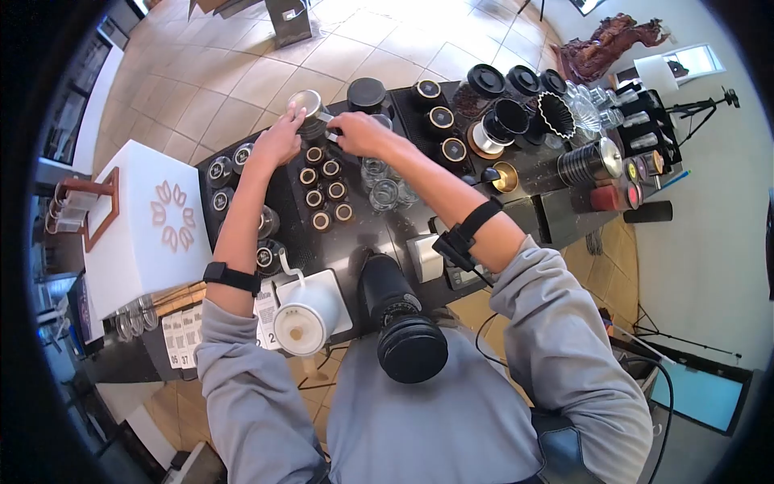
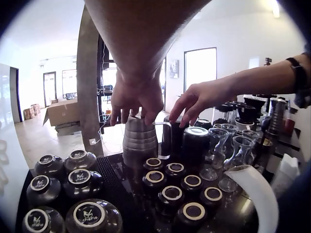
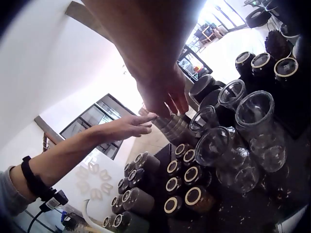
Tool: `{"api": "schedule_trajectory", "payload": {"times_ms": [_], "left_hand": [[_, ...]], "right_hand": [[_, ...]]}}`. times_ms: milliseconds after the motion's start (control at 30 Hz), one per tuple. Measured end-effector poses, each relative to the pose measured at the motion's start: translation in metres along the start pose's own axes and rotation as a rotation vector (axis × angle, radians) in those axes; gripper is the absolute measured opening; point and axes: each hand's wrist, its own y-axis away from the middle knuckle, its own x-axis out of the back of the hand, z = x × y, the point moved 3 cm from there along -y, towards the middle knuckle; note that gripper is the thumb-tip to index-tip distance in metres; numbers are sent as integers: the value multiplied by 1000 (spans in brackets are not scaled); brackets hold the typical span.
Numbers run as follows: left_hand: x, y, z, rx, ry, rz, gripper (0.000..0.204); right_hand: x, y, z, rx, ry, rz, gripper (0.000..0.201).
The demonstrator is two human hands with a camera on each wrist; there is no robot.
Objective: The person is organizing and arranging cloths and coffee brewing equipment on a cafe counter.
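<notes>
At the far edge of the black counter stands a steel milk pitcher [image 1: 310, 107], with several ridges around it [image 2: 139, 143]. My left hand [image 1: 278, 145] holds it from above, fingers [image 2: 116, 115] bent over its top. On its right side is the pitcher's handle [image 2: 165, 132]. My right hand [image 1: 363, 135] hovers beside that handle, fingers [image 2: 182, 107] loosely bent and pointing down. It holds nothing that shows. Below the right hand in the left wrist view stands a dark canister with a pale top [image 2: 197, 133]. Small dark upturned cups [image 1: 324, 189] stand in rows in front of the pitcher.
Glass carafes [image 1: 385, 194] stand right of the small cups. Larger dark upturned cups [image 1: 222, 171] line the left, beside a white box [image 1: 145, 226]. Nearer me are a white gooseneck kettle [image 1: 306, 315] and a black grinder [image 1: 387, 290]. Coffee jars [image 1: 484, 85] stand back right.
</notes>
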Motion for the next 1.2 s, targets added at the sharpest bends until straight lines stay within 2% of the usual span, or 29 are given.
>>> {"api": "schedule_trajectory", "payload": {"times_ms": [167,267,300,333,667,833,900,1067,1133,1200], "left_hand": [[4,8,7,9,-46,-19,68],[10,18,12,19,21,65,70],[10,20,14,-12,8,109,70],[8,23,14,-41,-3,151,71],[5,28,13,-43,-99,115,72],[8,29,13,-21,-45,114,72],[8,30,12,-36,-26,123,72],[8,26,6,-63,17,139,69],[24,30,11,-96,122,206,63],[46,33,13,-231,347,410,46]], "right_hand": [[-15,2,-3,47,-39,66,35],[-13,2,-7,35,-35,30,32],[-11,3,-8,-15,-62,28,29],[-14,2,-5,14,-42,52,28],[-9,5,-13,-76,-53,-78,26],[-16,1,1,34,-123,-14,30],[-11,7,-2,96,-71,29,27],[43,49,-31,74,-18,169,21],[81,83,-51,-15,-180,233,19],[105,121,-64,-41,-272,344,21]]}}
